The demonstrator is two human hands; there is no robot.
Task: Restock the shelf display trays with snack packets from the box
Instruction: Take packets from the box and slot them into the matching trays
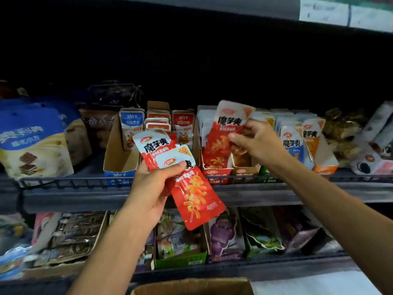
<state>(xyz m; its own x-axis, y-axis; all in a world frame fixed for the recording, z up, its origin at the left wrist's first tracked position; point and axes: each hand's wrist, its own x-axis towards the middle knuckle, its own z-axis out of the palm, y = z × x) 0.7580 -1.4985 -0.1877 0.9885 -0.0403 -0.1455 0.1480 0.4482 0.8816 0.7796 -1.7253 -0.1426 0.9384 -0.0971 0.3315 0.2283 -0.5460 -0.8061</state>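
Far left of the frame, big blue snack bags (32, 141) are stacked on the shelf (276, 193), not really part of this. Left of centre, a half-empty cardboard tray (119, 160) can be seen. Just right of that, a small fan of red packets (187, 188) is gripped by the left hand (153, 184), thumb clamped across the top one, long axes tilted so the lower ends point down-right.

Right of centre, one single red packet (225, 128) is pinched by the right hand (257, 143), fingers (238, 139) closed on its right edge. It's held roughly upright, leaning a bit right, directly above the red display tray (217, 170), which sits below and slightly left of those fingers. So the right hand is clearly the nearer one, and the drop looks like it'd be mostly straight down, bottom edge first.

Bottom centre, the rim of the box (191, 287) is just visible.
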